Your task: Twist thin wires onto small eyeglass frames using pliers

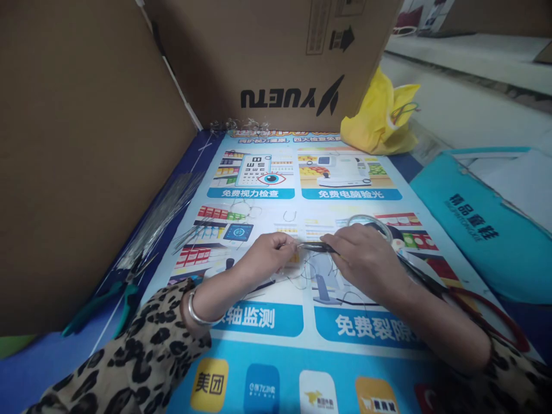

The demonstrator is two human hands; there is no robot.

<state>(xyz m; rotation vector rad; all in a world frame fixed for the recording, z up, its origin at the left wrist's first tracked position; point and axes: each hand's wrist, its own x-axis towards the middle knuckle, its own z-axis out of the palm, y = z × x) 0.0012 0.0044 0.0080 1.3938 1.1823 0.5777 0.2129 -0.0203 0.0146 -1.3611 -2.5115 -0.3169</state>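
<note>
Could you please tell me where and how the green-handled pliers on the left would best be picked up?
Probably by both green handles, with the left hand coming from the person's near side: the pliers lie with their handles splayed toward the person, while the metal head points away, near the bundle of wires.

- You are wearing a smooth, glossy metal bracelet (pixel 195 315) and matt cloth sleeves (pixel 142 345);
- you are holding dark metal pliers (pixel 318 247);
- the bundled wires (pixel 150 221) are gleaming like bare metal;
- the cardboard (pixel 237 52) is looking matt;
- the printed sheet (pixel 267 359) beneath is looking smooth
</note>
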